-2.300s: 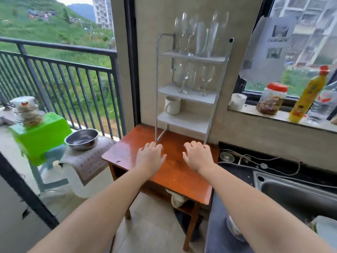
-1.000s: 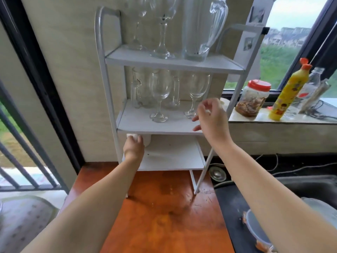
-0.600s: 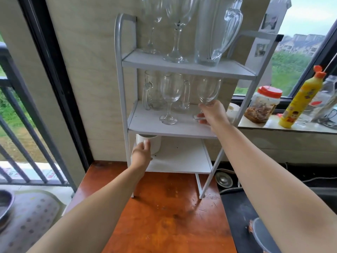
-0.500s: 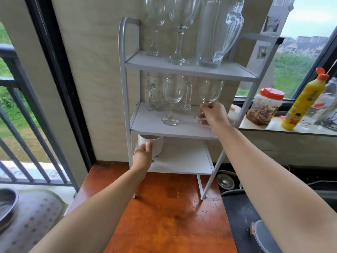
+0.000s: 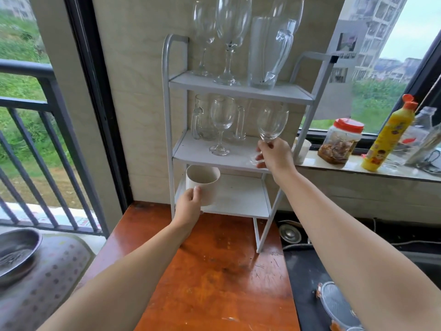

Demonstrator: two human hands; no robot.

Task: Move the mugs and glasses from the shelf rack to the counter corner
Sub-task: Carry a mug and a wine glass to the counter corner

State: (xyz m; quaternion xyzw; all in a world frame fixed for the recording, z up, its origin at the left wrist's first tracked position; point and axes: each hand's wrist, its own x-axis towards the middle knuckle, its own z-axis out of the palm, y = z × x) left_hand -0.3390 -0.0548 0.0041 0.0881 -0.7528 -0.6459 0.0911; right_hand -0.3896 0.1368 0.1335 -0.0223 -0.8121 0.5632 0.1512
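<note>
Nearest, at 6 o'clock, orange table (image 5: 214, 278); beyond, left hand (image 5: 188, 206) wrapped round white mug (image 5: 202, 185) at bottom tier of shelf rack (image 5: 167, 115); at 2 o'clock from it, right hand (image 5: 274, 156) pinching stem of wine glass (image 5: 272, 123), tilted over middle tier; farther, second wine glass (image 5: 220, 125) upright on that tier.

Home kitchen, by a balcony. I'm at a white shelf rack (image 5: 238, 91) of stemware, glass mugs and a pitcher, standing on a worn wooden table (image 5: 214, 271) against a tiled wall. Window sill (image 5: 358, 167) on my right holds a red-lidded jar (image 5: 341, 142) of preserved food and a yellow squeeze bottle (image 5: 386, 137). Dark counter (image 5: 307, 271) below it with cables and a plastic container. Left: balcony railing (image 5: 35, 115), metal bowl (image 5: 16, 252) on a spotted mat. Apartment blocks and a green slope outside.
</note>
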